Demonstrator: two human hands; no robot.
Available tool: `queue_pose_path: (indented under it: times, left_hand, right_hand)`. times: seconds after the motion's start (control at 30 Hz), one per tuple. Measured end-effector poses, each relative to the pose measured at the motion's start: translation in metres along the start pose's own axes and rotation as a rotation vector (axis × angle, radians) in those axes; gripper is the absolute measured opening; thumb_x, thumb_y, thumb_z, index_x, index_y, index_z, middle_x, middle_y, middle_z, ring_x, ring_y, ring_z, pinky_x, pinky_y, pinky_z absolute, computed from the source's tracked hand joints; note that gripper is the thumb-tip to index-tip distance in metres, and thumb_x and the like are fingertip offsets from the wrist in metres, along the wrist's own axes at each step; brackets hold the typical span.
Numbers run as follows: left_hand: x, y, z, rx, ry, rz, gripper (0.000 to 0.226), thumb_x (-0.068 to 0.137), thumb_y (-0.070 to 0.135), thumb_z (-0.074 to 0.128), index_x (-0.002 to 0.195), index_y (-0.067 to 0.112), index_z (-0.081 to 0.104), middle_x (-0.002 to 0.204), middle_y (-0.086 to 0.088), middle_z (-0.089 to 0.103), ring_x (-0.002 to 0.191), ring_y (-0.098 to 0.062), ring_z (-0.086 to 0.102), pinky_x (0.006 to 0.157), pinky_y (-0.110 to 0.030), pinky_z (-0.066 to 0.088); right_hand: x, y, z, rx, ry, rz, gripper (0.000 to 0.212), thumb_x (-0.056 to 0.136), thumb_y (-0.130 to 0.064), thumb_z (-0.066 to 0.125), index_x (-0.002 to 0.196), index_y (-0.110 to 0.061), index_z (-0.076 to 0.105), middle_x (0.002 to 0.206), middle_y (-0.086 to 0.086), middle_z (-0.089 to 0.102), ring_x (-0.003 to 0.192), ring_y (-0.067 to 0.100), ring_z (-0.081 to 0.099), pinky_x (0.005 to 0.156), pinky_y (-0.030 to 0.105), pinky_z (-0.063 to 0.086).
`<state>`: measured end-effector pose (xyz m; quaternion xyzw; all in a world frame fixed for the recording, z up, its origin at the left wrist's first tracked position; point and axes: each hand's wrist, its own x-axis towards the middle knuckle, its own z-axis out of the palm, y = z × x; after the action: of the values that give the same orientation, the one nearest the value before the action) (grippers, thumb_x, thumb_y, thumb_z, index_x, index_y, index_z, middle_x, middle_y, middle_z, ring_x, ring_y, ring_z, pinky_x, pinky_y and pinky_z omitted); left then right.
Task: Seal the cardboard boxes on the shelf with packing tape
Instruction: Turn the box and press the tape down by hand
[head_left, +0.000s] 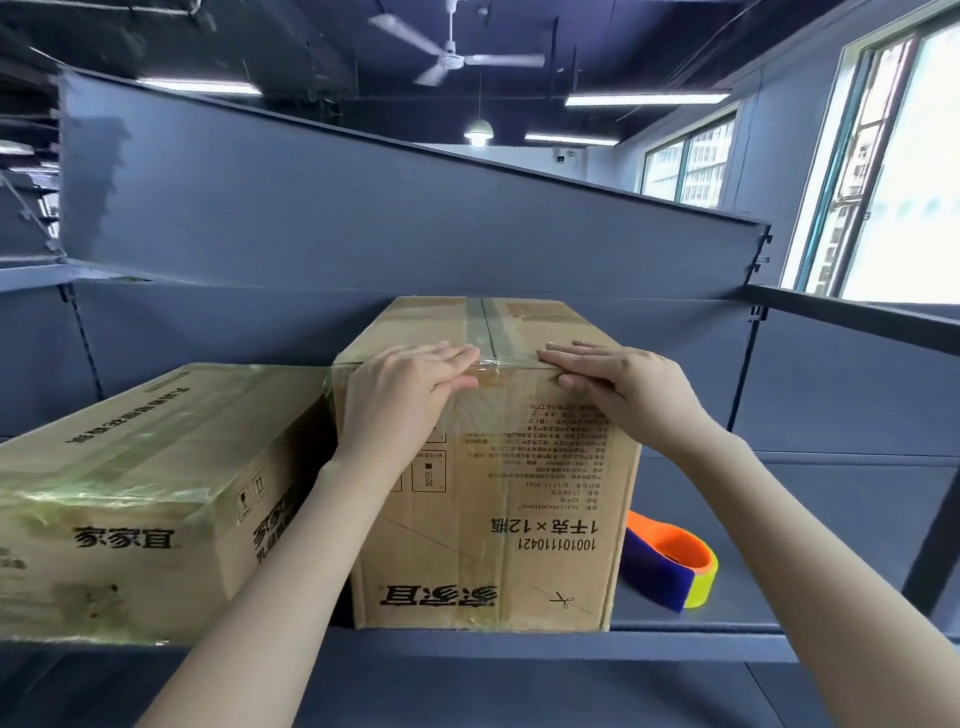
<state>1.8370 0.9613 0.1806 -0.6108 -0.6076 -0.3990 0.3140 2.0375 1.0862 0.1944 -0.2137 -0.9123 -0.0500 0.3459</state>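
An upright cardboard box (519, 493) stands on the blue shelf (779, 613), its print upside down. Clear packing tape (488, 366) runs along its top seam and over the front top edge. My left hand (405, 395) lies flat on the box's upper front left, fingers straight and pressing by the tape's end. My right hand (623, 387) presses flat on the upper front right, fingertips at the top edge. A second, lower box (140, 499) lies to the left, its edges covered in clear tape.
An orange, purple and yellow tape dispenser (670, 561) lies on the shelf just right of the upright box. The shelf's blue back panel (311, 208) rises behind the boxes. A dark upright post (935, 545) stands at the right end.
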Motion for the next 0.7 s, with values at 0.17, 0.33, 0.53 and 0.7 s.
queue_pose_path:
  times: [0.17,0.33,0.53,0.7]
  left_hand:
    - [0.004,-0.017,-0.012,0.002,-0.275,-0.033,0.039,0.092,0.033,0.049,0.130,0.031,0.048,0.138,0.016,0.043,0.135,-0.011,0.033,0.115,-0.034,0.019]
    - [-0.008,-0.027,-0.018,0.011,-0.101,-0.054,0.034,0.085,0.034,0.060,0.118,0.027,0.061,0.123,0.012,0.059,0.121,-0.007,0.050,0.112,-0.022,0.015]
    - [-0.009,-0.031,-0.020,0.049,-0.120,-0.009,0.034,0.090,0.030,0.055,0.124,0.024,0.058,0.129,0.007,0.055,0.123,-0.010,0.050,0.115,-0.033,-0.006]
    - [-0.025,-0.056,-0.031,-0.107,-0.037,-0.218,0.034,0.093,0.024,0.054,0.126,0.022,0.056,0.134,0.013,0.048,0.129,-0.005,0.037,0.108,-0.017,0.014]
  right_hand:
    - [0.017,-0.022,-0.003,-0.265,-0.102,-0.068,0.054,0.091,-0.056,0.028,0.138,-0.032,0.042,0.141,-0.010,0.045,0.139,0.015,0.029,0.114,0.035,0.017]
    - [0.032,-0.042,0.019,-0.161,-0.118,-0.063,0.040,0.092,-0.057,0.030,0.131,-0.055,0.037,0.138,-0.031,0.037,0.132,-0.002,0.033,0.068,0.014,0.039]
    - [0.040,-0.046,0.015,-0.070,-0.210,0.006,0.034,0.095,-0.045,0.040,0.128,-0.047,0.049,0.134,-0.025,0.048,0.126,0.008,0.046,0.081,0.027,0.049]
    - [0.060,-0.079,0.026,-0.025,-0.190,-0.077,0.039,0.094,-0.049,0.038,0.129,-0.038,0.052,0.138,-0.019,0.046,0.137,0.007,0.028,0.101,0.037,0.040]
